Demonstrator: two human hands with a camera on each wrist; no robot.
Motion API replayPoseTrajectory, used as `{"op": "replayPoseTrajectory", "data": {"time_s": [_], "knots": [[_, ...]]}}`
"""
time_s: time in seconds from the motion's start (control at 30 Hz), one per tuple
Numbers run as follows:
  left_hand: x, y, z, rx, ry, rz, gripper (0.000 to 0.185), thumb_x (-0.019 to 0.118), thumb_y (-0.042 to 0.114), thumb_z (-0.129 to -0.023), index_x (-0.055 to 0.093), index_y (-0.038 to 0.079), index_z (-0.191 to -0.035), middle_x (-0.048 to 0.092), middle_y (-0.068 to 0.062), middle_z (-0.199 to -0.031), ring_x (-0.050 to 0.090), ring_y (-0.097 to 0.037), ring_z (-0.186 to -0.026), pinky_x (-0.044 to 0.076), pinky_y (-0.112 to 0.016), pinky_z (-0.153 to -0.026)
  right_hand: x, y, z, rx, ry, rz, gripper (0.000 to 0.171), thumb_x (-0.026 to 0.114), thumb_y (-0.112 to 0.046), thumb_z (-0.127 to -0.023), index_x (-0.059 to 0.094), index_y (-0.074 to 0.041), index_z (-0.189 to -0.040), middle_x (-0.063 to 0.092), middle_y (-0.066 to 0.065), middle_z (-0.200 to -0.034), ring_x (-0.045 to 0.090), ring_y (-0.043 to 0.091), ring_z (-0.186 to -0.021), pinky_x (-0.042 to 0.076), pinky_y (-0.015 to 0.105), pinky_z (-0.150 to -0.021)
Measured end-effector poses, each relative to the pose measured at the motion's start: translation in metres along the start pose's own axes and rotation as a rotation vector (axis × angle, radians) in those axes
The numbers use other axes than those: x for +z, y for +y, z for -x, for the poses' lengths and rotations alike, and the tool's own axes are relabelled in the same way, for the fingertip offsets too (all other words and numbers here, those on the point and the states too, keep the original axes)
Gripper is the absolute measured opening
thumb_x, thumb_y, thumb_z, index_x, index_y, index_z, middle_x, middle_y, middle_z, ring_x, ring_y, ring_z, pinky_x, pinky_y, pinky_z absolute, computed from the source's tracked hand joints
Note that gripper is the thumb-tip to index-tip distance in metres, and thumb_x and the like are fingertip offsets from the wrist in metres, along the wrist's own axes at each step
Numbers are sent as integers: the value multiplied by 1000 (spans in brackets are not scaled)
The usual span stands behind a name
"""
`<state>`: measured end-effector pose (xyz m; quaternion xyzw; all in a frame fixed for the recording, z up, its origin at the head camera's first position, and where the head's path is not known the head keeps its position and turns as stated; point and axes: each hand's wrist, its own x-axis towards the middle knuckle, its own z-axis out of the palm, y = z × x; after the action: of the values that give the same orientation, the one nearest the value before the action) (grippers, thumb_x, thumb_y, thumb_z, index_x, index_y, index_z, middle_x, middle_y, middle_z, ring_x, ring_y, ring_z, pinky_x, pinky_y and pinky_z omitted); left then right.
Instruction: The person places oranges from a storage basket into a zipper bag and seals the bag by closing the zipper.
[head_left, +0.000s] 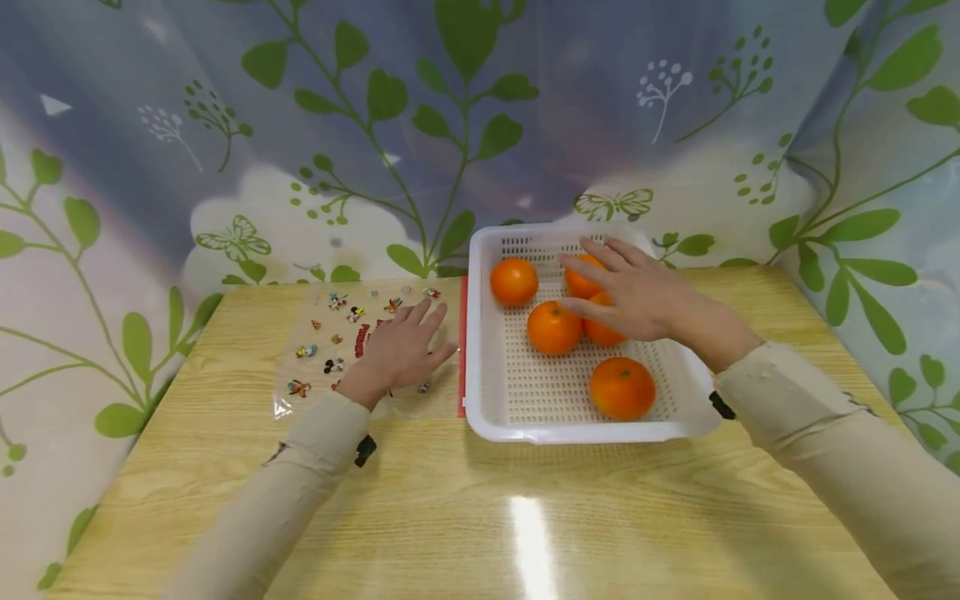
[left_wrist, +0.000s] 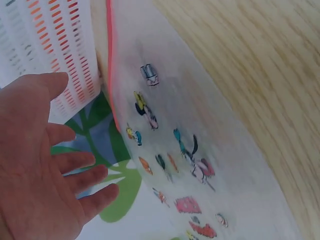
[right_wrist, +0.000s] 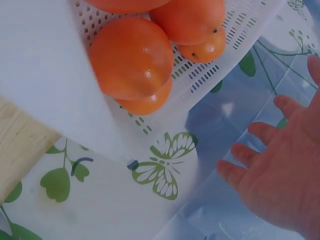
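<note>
My left hand [head_left: 401, 350] is spread palm down over a clear plastic zip bag [head_left: 307, 321] with small cartoon prints and a red edge strip [head_left: 462, 350]. In the left wrist view its fingers are extended, nothing held, beside the bag's printed face [left_wrist: 165, 130]. A white perforated plastic basket [head_left: 487, 421] stands right of the bag. Inside lie several oranges, among them a front one [head_left: 622, 388], a middle one [head_left: 553, 327] and a left one [head_left: 513, 282]. Above the basket's right part, my right hand [head_left: 637, 292] is held with fingers apart, partly covering two oranges; it grips nothing.
The wooden table [head_left: 420, 517] stretches in front of the basket and bag. Behind it hangs a curtain [head_left: 555, 108] printed with leaves and butterflies, close to the basket's far rim. Beige sleeves cover both forearms.
</note>
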<state>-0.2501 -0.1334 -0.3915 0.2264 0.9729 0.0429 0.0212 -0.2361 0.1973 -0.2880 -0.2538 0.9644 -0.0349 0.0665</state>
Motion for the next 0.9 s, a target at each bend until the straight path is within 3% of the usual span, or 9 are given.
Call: {"op": "replayPoseTrajectory", "data": {"time_s": [0.1, 0.23, 0.47, 0.67, 0.9], "knots": [[2, 3, -5, -8, -34, 7, 68, 43, 48, -99, 24, 8, -152, 24, -17, -154, 30, -40, -135, 41, -53, -100, 1, -2, -3, -1, 4, 22, 75, 27, -68, -94, 14, -27, -155, 4, 11, -159, 2, 40, -142, 7, 60, -112], [6, 10, -13, -2, -62, -3, 69, 37, 50, -100, 24, 6, -152, 24, -18, -153, 28, -38, -136, 35, -51, -106, 4, -5, -7, 2, 2, 22, 74, 29, -67, -95, 16, -25, -155, 5, 11, -159, 4, 40, -142, 8, 59, -112], [12, 17, -21, -1, -61, 2, 72, 32, 56, -99, 29, 5, -150, 28, -17, -152, 28, -34, -138, 28, -44, -112, 9, -9, -11, -10, -7, 8, 75, 28, -67, -94, 18, -25, -154, 6, 12, -159, 5, 39, -142, 7, 59, -113], [17, 20, -25, 19, -31, -21, 62, 37, 51, -99, 46, 4, -139, 43, -16, -140, 39, -32, -128, 35, -43, -107, 12, -11, -11, -17, -1, 4, 72, 30, -64, -96, 20, -23, -154, 9, 13, -158, 7, 39, -142, 8, 60, -112], [23, 24, -32, 12, -22, -18, 45, 47, 39, -99, 64, 0, -113, 53, -15, -117, 48, -31, -108, 46, -43, -94, 13, -14, -13, -33, 1, 0, 71, 30, -63, -96, 19, -24, -154, 9, 12, -158, 7, 39, -142, 10, 61, -111]]}}
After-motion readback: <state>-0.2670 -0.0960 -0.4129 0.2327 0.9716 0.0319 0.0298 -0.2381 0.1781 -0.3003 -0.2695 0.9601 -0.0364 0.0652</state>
